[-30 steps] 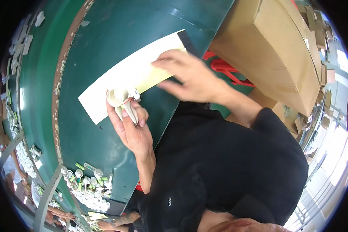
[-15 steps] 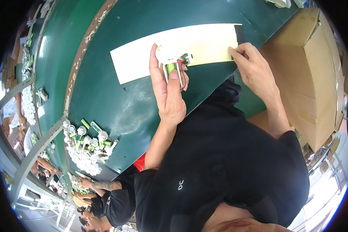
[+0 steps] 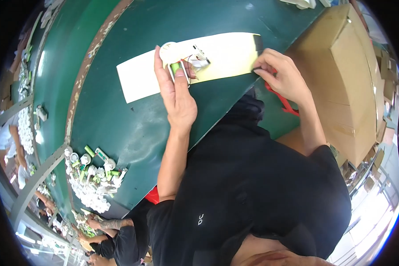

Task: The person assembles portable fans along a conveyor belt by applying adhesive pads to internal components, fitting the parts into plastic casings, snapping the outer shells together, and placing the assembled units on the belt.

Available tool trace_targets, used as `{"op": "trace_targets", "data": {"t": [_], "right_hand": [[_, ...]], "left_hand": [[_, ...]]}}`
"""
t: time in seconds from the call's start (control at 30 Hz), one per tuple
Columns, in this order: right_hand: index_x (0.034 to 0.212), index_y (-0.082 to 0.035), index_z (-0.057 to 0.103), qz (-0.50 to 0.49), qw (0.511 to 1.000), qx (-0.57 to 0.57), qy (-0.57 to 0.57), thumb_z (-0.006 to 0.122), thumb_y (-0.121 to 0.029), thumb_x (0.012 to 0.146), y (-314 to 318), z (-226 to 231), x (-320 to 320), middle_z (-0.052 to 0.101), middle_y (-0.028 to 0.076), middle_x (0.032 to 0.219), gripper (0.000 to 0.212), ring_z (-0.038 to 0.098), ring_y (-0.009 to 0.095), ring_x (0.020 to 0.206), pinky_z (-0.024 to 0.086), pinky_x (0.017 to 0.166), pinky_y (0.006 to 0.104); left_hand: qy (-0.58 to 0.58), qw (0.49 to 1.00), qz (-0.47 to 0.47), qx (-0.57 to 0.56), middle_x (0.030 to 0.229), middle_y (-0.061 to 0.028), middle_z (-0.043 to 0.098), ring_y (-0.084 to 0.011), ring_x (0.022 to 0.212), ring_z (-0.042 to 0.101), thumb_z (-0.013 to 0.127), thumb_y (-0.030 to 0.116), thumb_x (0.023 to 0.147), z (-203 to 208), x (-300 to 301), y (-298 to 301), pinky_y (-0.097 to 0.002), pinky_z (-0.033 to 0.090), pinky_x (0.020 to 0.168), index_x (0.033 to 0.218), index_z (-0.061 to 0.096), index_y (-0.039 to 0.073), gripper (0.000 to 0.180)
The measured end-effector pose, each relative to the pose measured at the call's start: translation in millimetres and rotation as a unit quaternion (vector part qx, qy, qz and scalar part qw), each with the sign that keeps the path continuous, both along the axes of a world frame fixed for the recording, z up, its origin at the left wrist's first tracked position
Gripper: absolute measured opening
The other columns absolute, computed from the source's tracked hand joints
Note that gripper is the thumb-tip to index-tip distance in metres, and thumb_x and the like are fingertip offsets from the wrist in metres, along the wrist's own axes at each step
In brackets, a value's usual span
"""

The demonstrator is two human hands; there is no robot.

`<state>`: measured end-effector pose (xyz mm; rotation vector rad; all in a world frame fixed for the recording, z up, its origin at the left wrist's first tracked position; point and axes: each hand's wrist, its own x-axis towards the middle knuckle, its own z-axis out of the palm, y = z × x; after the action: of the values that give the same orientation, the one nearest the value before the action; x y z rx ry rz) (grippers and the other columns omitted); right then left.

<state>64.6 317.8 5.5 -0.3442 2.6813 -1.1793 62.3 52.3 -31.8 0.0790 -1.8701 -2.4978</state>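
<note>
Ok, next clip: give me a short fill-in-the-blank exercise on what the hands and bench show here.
1. The left hand holds a small white part with a ____ cylinder in it.
2. The right hand pinches the end of the pale ____.
3. The bench top is dark ____.
4. A brown cardboard ____ stands by the right hand.

Missing words: green; strip; green; box
</note>
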Motion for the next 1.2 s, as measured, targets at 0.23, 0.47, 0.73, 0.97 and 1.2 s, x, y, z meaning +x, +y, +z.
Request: {"op": "trace_targets", "data": {"t": [0.23, 0.47, 0.73, 0.97, 1.2], "right_hand": [[0.095, 0.000, 0.066, 0.090, 0.994, -0.007, -0.061, 0.069, 0.000, 0.087, 14, 25, -19, 0.060, 0.009, 0.087, 0.009, 0.061, 0.023, 0.077, 0.049, 0.069, 0.0335], [0.139, -0.002, 0.057, -0.073, 0.933, -0.348, 0.060, 0.069, 0.009, 0.088, 44, 30, -8, 0.060, 0.003, 0.108, 0.054, 0.055, 0.009, 0.097, 0.047, 0.088, 0.0231], [0.169, -0.014, 0.005, 0.063, 0.942, -0.325, 0.057, 0.084, -0.008, 0.083, -71, -5, -27, 0.059, 0.017, 0.145, 0.117, 0.058, 0.029, 0.133, 0.046, 0.108, 0.0444], [0.168, -0.012, 0.010, 0.068, 0.896, -0.435, -0.065, 0.076, 0.004, 0.087, -96, -3, -29, 0.069, 0.014, 0.124, 0.106, 0.066, 0.021, 0.115, 0.049, 0.106, 0.0394], [0.164, -0.001, 0.014, 0.049, 0.935, -0.344, 0.067, 0.078, 0.009, 0.083, -91, 22, -15, 0.072, 0.018, 0.113, 0.103, 0.069, 0.032, 0.117, 0.058, 0.099, 0.0410]], "left_hand": [[0.007, 0.999, -0.006, -0.034, 0.118, -0.0057, 0.057, -0.0115, 0.102, 0.054, 0.041, 0.006, 0.111, -18, -13, -4, -0.0282, 0.046, 0.098, 0.164, 0.021, 0.004, 0.057], [0.008, 1.000, -0.019, -0.004, 0.119, -0.0062, 0.057, -0.0115, 0.101, 0.055, 0.041, 0.006, 0.110, -18, -13, -7, -0.0288, 0.047, 0.096, 0.163, 0.023, 0.003, 0.056], [-0.003, 0.990, -0.050, 0.130, 0.113, -0.0125, 0.063, -0.0153, 0.083, 0.055, 0.045, 0.010, 0.106, 45, 14, 4, -0.0289, 0.046, 0.074, 0.163, 0.023, 0.005, 0.061], [0.029, 0.992, -0.041, 0.119, 0.119, -0.0115, 0.061, -0.0130, 0.084, 0.053, 0.042, 0.006, 0.103, 64, 27, -5, -0.0269, 0.045, 0.075, 0.165, 0.019, 0.006, 0.065], [0.047, 0.997, -0.030, 0.050, 0.125, -0.0088, 0.058, -0.0088, 0.088, 0.051, 0.043, 0.013, 0.109, 53, 25, -13, -0.0232, 0.040, 0.067, 0.165, 0.020, 0.007, 0.061]]}}
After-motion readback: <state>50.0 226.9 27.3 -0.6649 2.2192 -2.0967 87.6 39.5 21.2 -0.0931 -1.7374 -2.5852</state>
